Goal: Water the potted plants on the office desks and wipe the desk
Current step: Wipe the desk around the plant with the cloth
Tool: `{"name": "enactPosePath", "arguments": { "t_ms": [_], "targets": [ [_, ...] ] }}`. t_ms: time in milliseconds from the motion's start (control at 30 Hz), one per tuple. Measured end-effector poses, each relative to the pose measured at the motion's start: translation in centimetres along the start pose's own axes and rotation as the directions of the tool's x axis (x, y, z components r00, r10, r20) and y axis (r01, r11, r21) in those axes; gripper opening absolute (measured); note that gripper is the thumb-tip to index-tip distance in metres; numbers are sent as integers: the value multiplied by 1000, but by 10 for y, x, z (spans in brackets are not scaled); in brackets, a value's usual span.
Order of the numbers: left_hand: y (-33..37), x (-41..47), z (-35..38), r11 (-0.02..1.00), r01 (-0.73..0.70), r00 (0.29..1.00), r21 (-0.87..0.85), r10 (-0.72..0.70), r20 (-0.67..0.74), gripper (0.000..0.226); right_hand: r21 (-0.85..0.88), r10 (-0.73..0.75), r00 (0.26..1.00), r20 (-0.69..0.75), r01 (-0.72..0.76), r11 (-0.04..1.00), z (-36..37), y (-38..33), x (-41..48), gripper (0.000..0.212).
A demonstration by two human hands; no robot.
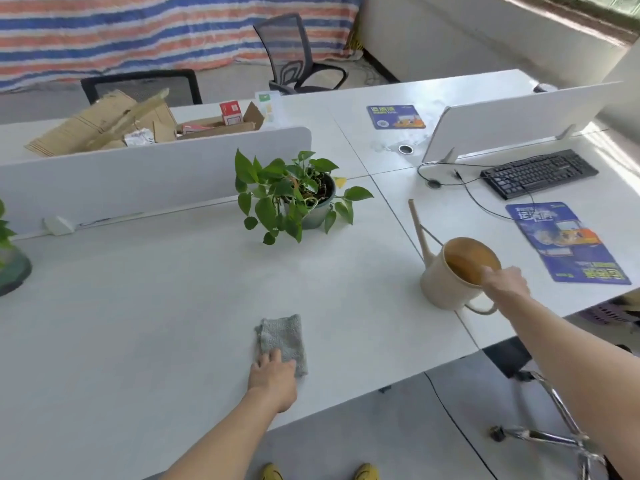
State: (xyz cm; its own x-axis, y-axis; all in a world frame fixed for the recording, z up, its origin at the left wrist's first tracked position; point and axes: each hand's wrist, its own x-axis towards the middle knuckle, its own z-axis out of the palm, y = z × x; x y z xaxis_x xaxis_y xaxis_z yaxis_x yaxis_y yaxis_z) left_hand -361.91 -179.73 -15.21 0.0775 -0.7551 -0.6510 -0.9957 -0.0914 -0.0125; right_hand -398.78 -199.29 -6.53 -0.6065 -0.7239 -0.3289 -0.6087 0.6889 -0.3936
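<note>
A green leafy plant in a grey pot [311,209] stands at the middle of the white desk [156,306]. Part of another potted plant [10,268] shows at the left edge. A folded grey cloth [282,337] lies near the desk's front edge; my left hand [273,379] rests on its near end with fingers laid flat. A beige watering can [450,275] with a long thin spout stands at the right. My right hand [504,282] grips its rim at the near side.
White divider panels [138,174] run behind the plant and at the right. A black keyboard [538,173] with cable and a blue mat [568,244] lie on the right desk. Cardboard boxes [104,126] sit beyond the divider. A chair base [554,434] stands at the lower right.
</note>
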Motion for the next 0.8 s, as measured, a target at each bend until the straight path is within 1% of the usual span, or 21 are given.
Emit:
{"name": "enactPosePath", "arguments": {
  "t_ms": [33,67,167,233,300,467,633,800],
  "targets": [
    [4,0,-1,1000,18,1000,-15,-18,-1,43,61,29,997,76,-34,998,-2,6,5,51],
    [9,0,-1,999,38,999,-35,-38,1,43,100,26,991,135,-40,994,-5,11,10,47],
    [17,-1,-1,994,87,996,-67,-88,3,43,167,-8,972,233,-32,985,-6,20,19,34],
    [21,-1,-2,991,115,993,-69,-115,5,43,248,-29,936,351,-63,967,-5,21,15,25],
    [26,-1,-3,989,130,992,-73,-130,7,42,297,-62,908,415,-71,952,-2,21,7,20],
    [25,-7,-3,985,126,992,-121,-123,32,45,393,-107,908,406,-67,917,21,20,-22,26],
    [21,-18,1,975,95,995,-202,-90,32,55,412,-150,892,427,-45,910,50,21,-59,24],
    [10,-30,-1,967,40,999,-251,-33,33,56,410,-194,868,457,-12,912,76,15,-112,18]
  ]
}}
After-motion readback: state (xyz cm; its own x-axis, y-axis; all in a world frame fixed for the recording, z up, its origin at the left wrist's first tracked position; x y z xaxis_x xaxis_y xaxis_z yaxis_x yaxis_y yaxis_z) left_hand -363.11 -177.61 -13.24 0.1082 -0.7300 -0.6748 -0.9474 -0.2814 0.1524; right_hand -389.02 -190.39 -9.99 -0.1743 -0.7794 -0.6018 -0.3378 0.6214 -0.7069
